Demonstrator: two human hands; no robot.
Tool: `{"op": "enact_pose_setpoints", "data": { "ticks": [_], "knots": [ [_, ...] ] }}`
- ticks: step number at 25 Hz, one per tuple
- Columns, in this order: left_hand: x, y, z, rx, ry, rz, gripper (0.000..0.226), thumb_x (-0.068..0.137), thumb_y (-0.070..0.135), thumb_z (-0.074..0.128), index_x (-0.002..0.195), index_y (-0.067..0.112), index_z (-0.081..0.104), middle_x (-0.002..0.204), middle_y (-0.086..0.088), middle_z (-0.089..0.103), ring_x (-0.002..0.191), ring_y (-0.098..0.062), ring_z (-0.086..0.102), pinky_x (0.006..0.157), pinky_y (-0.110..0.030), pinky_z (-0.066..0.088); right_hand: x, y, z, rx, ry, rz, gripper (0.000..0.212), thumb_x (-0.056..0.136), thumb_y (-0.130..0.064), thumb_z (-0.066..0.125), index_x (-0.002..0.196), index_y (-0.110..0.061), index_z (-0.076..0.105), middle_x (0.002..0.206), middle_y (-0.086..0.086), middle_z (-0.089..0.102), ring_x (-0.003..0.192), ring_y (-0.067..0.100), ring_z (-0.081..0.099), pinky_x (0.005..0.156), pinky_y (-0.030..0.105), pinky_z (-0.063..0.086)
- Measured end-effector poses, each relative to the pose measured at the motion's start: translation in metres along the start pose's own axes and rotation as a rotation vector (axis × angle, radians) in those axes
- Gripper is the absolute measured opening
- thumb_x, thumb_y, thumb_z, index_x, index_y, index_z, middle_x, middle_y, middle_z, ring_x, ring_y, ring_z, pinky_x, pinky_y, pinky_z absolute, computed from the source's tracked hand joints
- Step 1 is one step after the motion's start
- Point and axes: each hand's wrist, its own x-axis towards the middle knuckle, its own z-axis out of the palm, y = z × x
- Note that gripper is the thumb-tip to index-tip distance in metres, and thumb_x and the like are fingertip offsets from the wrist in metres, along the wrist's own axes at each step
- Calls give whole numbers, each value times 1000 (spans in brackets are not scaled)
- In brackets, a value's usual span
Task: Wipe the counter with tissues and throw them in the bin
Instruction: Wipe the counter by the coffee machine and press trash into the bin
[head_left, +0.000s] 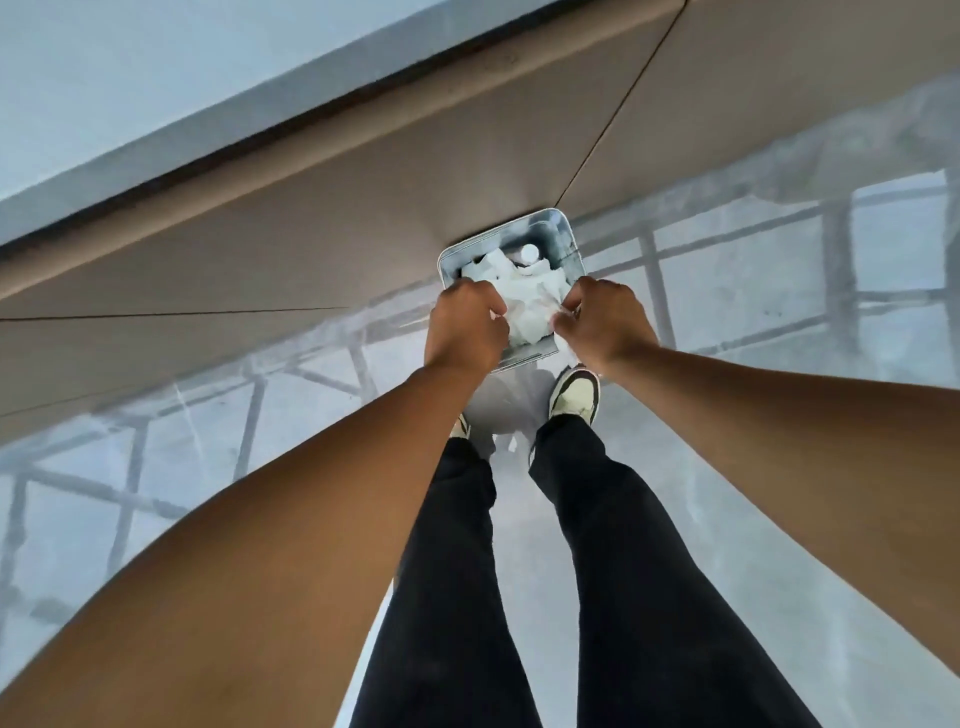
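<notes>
A small grey square bin (563, 228) stands on the floor against the brown cabinet front, filled with crumpled white tissues (530, 299). Both my arms reach straight down over it. My left hand (465, 327) is curled above the bin's near left corner, fingers closed at the edge of the tissue pile. My right hand (605, 322) is above the near right corner, fingers pinched on a scrap of white tissue that hangs below the thumb. The grey counter top (156, 93) runs along the upper left.
The brown cabinet front (311, 234) rises behind the bin. The glossy grey floor (753, 312) reflects a window grid. My legs in black trousers and two sneakers (574, 395) stand just in front of the bin. A white round cap lies in the bin's far side.
</notes>
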Motion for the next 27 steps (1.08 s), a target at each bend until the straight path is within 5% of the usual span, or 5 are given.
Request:
{"op": "enact_pose_setpoints", "data": {
  "ticks": [6,12,20,27],
  "knots": [
    [29,-4,48,-84,-10,-138,24,84,3,59,97,12,78,105,-7,75,98,-30,68,86,-37,59,42,21,26,-147,-9,38,31,89,-36,58,97,-8,70,101,19,69,95,38,64,70,32,46],
    [51,-13,75,-133,78,-198,21,83,-3,57,85,5,76,91,-11,75,86,-32,68,79,-42,61,61,24,47,-251,59,4,28,91,-30,60,102,-6,68,101,19,68,94,40,65,67,32,42],
    [55,-27,87,-177,80,-227,27,90,28,70,115,16,73,114,-6,73,100,-23,69,88,-31,54,62,18,59,-280,57,-21,36,89,-42,66,101,-7,65,99,13,70,89,33,67,63,31,42],
    [18,-3,47,-72,36,-134,44,91,45,63,127,19,65,131,-6,65,109,-27,67,93,-42,57,30,-2,16,-227,-92,-47,68,88,-53,61,139,-14,41,133,11,54,119,33,58,87,42,51]
  ]
}}
